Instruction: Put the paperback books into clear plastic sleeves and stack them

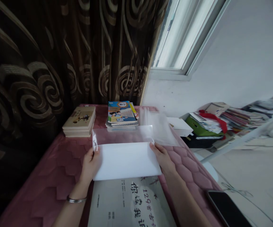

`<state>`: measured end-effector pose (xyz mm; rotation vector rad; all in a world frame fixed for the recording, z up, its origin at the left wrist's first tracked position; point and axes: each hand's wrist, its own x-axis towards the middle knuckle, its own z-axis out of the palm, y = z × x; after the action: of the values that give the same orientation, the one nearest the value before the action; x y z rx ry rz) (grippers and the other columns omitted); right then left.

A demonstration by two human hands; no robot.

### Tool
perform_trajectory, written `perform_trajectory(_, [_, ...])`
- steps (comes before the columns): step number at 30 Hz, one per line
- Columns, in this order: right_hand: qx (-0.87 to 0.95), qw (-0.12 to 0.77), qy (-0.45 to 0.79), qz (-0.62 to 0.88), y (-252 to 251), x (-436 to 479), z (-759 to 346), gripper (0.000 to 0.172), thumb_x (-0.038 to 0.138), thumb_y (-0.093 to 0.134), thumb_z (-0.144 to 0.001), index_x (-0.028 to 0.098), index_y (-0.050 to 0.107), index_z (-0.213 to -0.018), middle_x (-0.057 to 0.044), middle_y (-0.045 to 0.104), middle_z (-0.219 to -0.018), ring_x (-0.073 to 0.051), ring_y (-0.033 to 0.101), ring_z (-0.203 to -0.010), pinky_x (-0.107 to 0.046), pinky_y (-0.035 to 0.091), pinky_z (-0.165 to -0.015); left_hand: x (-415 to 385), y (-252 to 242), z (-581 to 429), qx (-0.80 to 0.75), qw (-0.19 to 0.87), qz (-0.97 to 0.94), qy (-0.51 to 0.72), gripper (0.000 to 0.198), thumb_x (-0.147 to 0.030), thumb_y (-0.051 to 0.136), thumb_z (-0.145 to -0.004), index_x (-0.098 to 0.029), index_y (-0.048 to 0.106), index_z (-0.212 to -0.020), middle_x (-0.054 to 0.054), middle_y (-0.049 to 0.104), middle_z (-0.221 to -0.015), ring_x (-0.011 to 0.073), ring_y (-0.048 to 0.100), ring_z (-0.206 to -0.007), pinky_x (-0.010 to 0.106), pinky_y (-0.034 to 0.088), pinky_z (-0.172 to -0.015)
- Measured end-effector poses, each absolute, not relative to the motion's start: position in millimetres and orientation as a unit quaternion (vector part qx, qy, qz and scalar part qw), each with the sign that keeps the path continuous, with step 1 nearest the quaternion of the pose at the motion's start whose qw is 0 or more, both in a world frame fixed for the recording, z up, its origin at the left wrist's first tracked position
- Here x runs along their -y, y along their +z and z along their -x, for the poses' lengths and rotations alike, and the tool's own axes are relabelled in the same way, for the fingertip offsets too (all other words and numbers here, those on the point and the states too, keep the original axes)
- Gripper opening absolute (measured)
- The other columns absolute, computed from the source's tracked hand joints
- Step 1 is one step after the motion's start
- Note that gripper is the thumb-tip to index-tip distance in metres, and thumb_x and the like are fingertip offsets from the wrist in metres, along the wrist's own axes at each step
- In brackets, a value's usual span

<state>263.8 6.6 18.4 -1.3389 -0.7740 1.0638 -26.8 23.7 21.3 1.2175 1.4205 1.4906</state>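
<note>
A clear plastic sleeve (pixel 123 134) is stretched between my hands, with an opaque white section (pixel 127 160) below its see-through upper strip. My left hand (pixel 91 164) pinches its left edge, thumb on top. At the right edge, my right hand (pixel 162 157) grips it the same way. Below it lies a large pale book (pixel 112 205) with Chinese characters on its cover; the sleeve hides the book's far edge. More clear plastic sleeves (pixel 161 127) lie just beyond my right hand.
A pink quilted cover (pixel 63 164) spreads over the table. Tan books (pixel 81 119) are stacked at the back left, a blue mathematics textbook (pixel 122 112) tops another pile, and a phone (pixel 226 208) lies front right. Papers (pixel 204 123) and a white box (pixel 180 126) stand beyond the right edge.
</note>
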Motion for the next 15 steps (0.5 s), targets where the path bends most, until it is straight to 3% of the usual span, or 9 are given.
perform_trajectory(9, [0.350,0.616,0.402,0.581,29,-3,-263,0.035,0.051,0.075,-0.055,0.022,0.057,-0.064,0.006,0.051,-0.055,-0.012,0.042,-0.051,-0.025,0.031,-0.047,-26,15,28,-0.547,0.372,-0.462,0.591,0.032,-0.047,0.069,-0.067,-0.015,0.064,-0.064,-0.003,0.053,-0.053,0.0091,0.044,-0.053,0.017,0.035,-0.048])
perform_trajectory(15, [0.323,0.605,0.337,0.645,43,4,-254,0.026,0.049,0.066,-0.061,0.024,0.062,-0.065,-0.001,0.062,-0.071,-0.019,0.053,-0.066,-0.030,0.041,-0.057,-24,16,27,-0.527,0.395,-0.447,0.605,0.032,-0.046,0.072,-0.065,-0.015,0.063,-0.062,-0.004,0.053,-0.054,0.0090,0.043,-0.053,0.018,0.036,-0.047])
